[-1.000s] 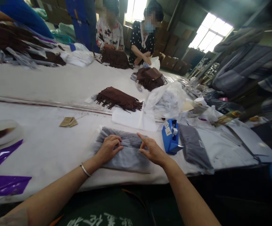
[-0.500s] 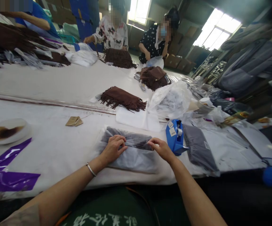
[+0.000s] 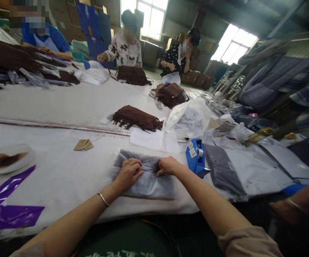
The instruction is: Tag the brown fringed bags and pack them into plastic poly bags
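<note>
A folded grey garment in a clear plastic bag point(image 3: 146, 180) lies on the white table point(image 3: 63, 167) right in front of me. My left hand point(image 3: 127, 174) rests on its left half with fingers curled, pressing the bag's folded flap. My right hand point(image 3: 167, 166) is closed on the same fold at the bag's upper middle, knuckles up. A blue tape dispenser point(image 3: 195, 157) stands just right of my right hand. Another bagged grey garment point(image 3: 221, 169) lies beyond the dispenser.
A brown fringed piece point(image 3: 137, 117) lies on the table's middle, with a white plastic bag point(image 3: 189, 117) to its right. Purple film strips point(image 3: 7, 210) and a plate point(image 3: 6, 159) sit at left. Three people work at the far end. Another person's hand point(image 3: 288, 210) shows at right.
My right hand has closed and slid left along the fold, toward my left hand. The view has tilted up a little, and another person's hand has appeared at lower right.
</note>
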`<action>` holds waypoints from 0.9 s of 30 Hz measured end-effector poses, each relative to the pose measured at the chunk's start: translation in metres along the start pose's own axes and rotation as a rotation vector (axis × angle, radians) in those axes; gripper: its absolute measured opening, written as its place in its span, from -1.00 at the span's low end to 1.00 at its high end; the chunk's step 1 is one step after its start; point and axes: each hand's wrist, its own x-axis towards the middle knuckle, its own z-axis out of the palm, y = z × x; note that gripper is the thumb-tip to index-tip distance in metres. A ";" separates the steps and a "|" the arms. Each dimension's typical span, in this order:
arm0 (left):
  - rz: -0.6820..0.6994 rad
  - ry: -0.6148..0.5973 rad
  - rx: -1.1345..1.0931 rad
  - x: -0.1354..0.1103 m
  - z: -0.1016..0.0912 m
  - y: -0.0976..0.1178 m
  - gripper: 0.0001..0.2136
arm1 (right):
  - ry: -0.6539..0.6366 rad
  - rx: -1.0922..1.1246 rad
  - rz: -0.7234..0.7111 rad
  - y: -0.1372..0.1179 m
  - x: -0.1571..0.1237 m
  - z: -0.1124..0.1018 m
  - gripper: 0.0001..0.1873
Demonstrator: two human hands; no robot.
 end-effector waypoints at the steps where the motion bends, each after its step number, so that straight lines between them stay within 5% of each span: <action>1: 0.002 0.001 -0.002 0.000 0.000 0.000 -0.89 | 0.007 0.034 0.010 0.005 -0.002 -0.002 -0.63; 7: 0.015 0.001 0.001 -0.001 0.000 -0.002 -0.88 | 0.129 0.371 -0.008 0.030 -0.032 -0.014 -0.55; 11: 0.021 0.006 0.008 -0.002 0.001 -0.004 -0.89 | 0.281 0.647 -0.097 0.021 -0.063 -0.017 -0.64; 15: 0.026 0.015 0.009 -0.001 0.002 -0.007 -0.89 | 0.473 0.979 -0.185 -0.011 -0.085 0.014 -0.69; 20: 0.032 0.026 0.017 -0.001 0.005 -0.009 -0.87 | 0.524 1.907 -0.303 -0.034 -0.074 0.076 -0.62; 27: 0.075 0.015 0.123 -0.002 0.002 -0.001 -0.90 | 0.540 2.073 -0.307 -0.027 -0.060 0.096 -0.60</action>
